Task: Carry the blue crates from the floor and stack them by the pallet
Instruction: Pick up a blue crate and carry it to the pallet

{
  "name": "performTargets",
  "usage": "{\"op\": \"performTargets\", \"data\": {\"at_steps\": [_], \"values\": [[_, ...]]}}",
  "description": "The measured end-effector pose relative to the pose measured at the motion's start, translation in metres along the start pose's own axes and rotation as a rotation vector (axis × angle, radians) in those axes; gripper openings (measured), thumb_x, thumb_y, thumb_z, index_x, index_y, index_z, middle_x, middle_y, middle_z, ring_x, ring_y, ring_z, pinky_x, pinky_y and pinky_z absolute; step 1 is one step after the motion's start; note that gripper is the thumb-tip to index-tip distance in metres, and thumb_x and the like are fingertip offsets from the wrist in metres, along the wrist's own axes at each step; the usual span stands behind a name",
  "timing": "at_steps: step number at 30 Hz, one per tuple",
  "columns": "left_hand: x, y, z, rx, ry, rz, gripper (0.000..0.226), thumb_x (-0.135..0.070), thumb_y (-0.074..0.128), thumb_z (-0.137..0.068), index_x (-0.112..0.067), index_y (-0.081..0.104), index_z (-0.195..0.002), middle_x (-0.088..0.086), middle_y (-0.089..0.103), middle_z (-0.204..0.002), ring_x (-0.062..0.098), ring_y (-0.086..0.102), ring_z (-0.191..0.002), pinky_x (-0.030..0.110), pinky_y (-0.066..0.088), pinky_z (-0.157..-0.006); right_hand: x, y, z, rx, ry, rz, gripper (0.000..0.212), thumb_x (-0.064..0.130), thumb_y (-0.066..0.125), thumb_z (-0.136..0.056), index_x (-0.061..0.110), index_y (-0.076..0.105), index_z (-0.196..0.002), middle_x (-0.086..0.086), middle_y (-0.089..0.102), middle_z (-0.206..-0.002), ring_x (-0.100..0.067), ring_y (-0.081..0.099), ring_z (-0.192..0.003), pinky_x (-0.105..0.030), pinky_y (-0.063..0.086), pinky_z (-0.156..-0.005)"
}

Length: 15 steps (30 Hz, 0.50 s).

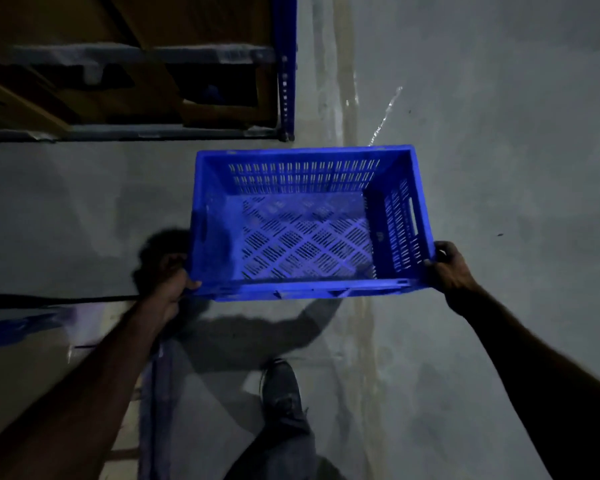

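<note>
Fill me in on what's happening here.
A person is carrying an empty blue crate with both hands. The left hand grips the near left corner and the right hand grips the near right corner, holding the crate above the concrete floor. One shoe shows below it, so the person appears to be mid-step. A blue rack upright with a wooden pallet stands ahead on the left. No stack of crates is in view.
</note>
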State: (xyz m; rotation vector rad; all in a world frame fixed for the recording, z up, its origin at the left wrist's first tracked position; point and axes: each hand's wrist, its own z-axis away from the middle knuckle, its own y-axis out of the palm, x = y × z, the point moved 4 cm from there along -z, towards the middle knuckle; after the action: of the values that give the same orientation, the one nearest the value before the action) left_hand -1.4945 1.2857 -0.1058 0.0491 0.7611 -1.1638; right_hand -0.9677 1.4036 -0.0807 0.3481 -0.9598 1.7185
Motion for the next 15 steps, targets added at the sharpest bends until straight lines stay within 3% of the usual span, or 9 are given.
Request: {"op": "performTargets", "data": {"at_steps": [2, 4, 8, 11, 13, 15], "values": [[-0.002, 0.009, 0.001, -0.043, 0.014, -0.027, 0.056, 0.032, 0.056, -0.068, -0.021, 0.057, -0.086, 0.011, 0.062, -0.103, 0.025, 0.053, -0.106, 0.039, 0.052, -0.082, -0.014, 0.006, -0.012, 0.011, -0.017, 0.0, 0.03, -0.014, 0.052, -0.092, 0.013, 0.049, -0.106, -0.012, 0.061, -0.1, -0.011, 0.063, -0.065, -0.022, 0.053, -0.051], [0.0, 0.014, -0.004, -0.065, 0.043, -0.043, 0.056, 0.032, 0.056, -0.069, -0.023, 0.052, -0.08, 0.003, 0.058, -0.087, 0.023, 0.051, -0.101, 0.031, 0.047, -0.07, -0.022, 0.014, -0.022, 0.023, -0.033, -0.004, 0.036, -0.017, 0.052, -0.092, 0.019, 0.049, -0.095, -0.008, 0.062, -0.094, -0.002, 0.064, -0.059, -0.02, 0.054, -0.051], [0.008, 0.016, -0.01, -0.13, 0.092, -0.073, 0.052, 0.029, 0.052, -0.077, -0.022, 0.048, -0.078, 0.011, 0.056, -0.102, 0.023, 0.048, -0.099, 0.023, 0.052, -0.05, -0.031, 0.032, -0.035, 0.039, -0.073, 0.012, 0.038, -0.018, 0.054, -0.09, 0.02, 0.049, -0.09, -0.008, 0.062, -0.091, 0.002, 0.062, -0.056, -0.016, 0.049, -0.048], [0.015, 0.015, -0.018, -0.153, 0.12, -0.086, 0.051, 0.03, 0.051, -0.076, -0.022, 0.048, -0.077, 0.006, 0.058, -0.089, 0.023, 0.049, -0.098, 0.01, 0.043, -0.038, -0.037, 0.041, -0.044, 0.009, -0.074, 0.028, 0.036, -0.016, 0.057, -0.087, 0.019, 0.051, -0.09, -0.005, 0.063, -0.092, 0.001, 0.062, -0.058, -0.017, 0.048, -0.048], [0.019, 0.015, -0.022, -0.182, 0.13, -0.098, 0.051, 0.029, 0.052, -0.076, -0.022, 0.048, -0.076, 0.007, 0.058, -0.087, 0.024, 0.051, -0.096, 0.01, 0.043, -0.037, -0.046, 0.045, -0.048, -0.016, -0.08, 0.024, 0.034, -0.011, 0.064, -0.085, 0.021, 0.055, -0.09, -0.005, 0.065, -0.094, -0.008, 0.066, -0.07, -0.024, 0.053, -0.057], [0.022, 0.015, -0.027, -0.209, 0.145, -0.111, 0.048, 0.026, 0.05, -0.079, -0.022, 0.048, -0.076, 0.011, 0.059, -0.101, 0.025, 0.052, -0.096, 0.011, 0.042, -0.035, -0.057, 0.049, -0.049, -0.036, -0.085, 0.01, 0.033, -0.003, 0.073, -0.082, 0.026, 0.058, -0.09, -0.007, 0.068, -0.1, -0.025, 0.066, -0.088, -0.042, 0.057, -0.074]]}}
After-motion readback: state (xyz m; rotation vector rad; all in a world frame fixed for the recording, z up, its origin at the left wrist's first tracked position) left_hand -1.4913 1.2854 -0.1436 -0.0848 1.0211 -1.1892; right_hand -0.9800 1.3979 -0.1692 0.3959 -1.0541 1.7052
